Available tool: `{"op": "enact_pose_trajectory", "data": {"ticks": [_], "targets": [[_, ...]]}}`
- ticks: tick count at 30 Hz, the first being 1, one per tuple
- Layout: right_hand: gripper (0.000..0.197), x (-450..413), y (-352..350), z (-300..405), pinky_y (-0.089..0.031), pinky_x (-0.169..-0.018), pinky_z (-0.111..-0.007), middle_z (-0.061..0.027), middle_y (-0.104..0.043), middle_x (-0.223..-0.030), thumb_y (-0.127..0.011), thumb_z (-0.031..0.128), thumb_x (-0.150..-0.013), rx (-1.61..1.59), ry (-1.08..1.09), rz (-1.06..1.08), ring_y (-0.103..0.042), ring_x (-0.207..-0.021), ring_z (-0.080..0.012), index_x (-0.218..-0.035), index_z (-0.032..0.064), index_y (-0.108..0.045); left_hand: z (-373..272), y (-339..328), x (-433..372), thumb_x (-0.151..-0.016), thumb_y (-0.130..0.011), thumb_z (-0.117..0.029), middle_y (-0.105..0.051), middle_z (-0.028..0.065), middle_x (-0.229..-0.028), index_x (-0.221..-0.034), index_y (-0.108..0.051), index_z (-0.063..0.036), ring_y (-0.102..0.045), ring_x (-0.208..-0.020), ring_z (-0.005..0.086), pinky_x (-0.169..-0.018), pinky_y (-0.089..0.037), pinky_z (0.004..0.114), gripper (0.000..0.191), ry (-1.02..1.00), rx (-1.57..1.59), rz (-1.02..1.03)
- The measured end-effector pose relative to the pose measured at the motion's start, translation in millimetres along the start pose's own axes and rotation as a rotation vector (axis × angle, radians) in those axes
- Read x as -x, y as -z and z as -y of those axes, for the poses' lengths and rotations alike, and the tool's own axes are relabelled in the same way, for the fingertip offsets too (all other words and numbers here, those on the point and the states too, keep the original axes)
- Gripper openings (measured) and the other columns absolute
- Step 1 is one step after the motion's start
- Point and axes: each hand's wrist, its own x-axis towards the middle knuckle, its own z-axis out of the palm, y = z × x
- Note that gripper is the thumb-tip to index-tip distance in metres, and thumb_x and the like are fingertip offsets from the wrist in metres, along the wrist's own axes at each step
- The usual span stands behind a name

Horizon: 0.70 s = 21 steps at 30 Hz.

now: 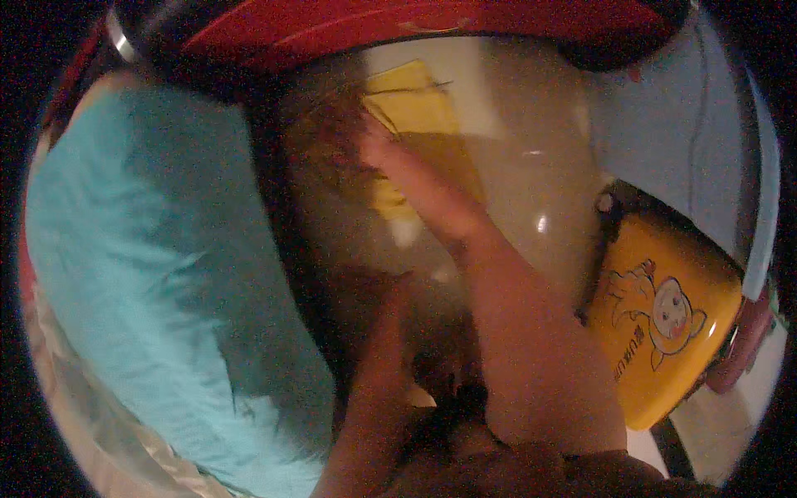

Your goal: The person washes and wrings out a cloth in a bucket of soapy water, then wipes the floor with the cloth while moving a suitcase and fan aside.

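Note:
My right arm reaches across the picture, and my right hand [375,146] is over a flat yellow sheet [429,115], perhaps cloth, on a glossy floor [517,174]. The sheet has dark fold lines, and part of it shows below my wrist. Motion blur hides my fingers, so I cannot tell whether they grip it. A blurred brown patch lies just left of that hand, too unclear to name. Lower down, my left hand [398,299] is dim and smeared near the floor, apart from the sheet. Whether it holds anything is unclear.
On the left, a teal bedsheet [143,249] covers what looks like a bed edge. A yellow plastic stool or small table [629,267] with a cartoon animal stands at right, beside grey-blue fabric [660,137]. Something red [348,31] spans the top.

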Motion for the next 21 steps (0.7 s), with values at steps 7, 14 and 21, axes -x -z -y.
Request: {"op": "enact_pose_trajectory", "data": {"ticks": [7,14,21], "targets": [[0.06,123.6,66.3,-162.8,-0.018,-0.102,-0.055,-0.0083,-0.033,-0.139,-0.043,0.052,-0.083,0.185,-0.536,-0.037,-0.03,-0.127,-0.0286,-0.134,0.02,-0.035,12.7,-6.3,-2.9,-0.073,-0.051,-0.042,-0.032,0.0169,-0.131,-0.128,-0.034,-0.0066,-0.029,-0.12,0.035,-0.1,-0.021,0.048,0.068,-0.019,-0.093,0.031],[0.06,210.0,132.5,-88.7,-0.015,-0.104,-0.054,-0.0147,-0.026,-0.141,-0.047,0.045,-0.083,0.45,-0.821,0.15,-0.021,-0.129,-0.0368,-0.128,0.0074,-0.04,25.0,43.4,-43.4,-0.073,-0.05,-0.045,-0.031,0.0167,-0.132,-0.129,-0.033,-0.0069,-0.028,-0.122,0.0349,-0.101,-0.02,0.048,0.07,-0.022,-0.245,0.062],[0.06,376.9,106.7,53.4,-0.012,-0.106,-0.051,-0.0162,-0.024,-0.141,-0.043,0.042,-0.085,0.179,-0.895,0.488,-0.017,-0.131,-0.0367,-0.131,0.0045,-0.034,19.7,28.9,-20.9,-0.073,-0.049,-0.047,-0.03,0.0166,-0.133,-0.13,-0.033,-0.0071,-0.026,-0.123,0.0347,-0.101,-0.018,0.048,0.072,-0.032,-0.304,0.152]]}}
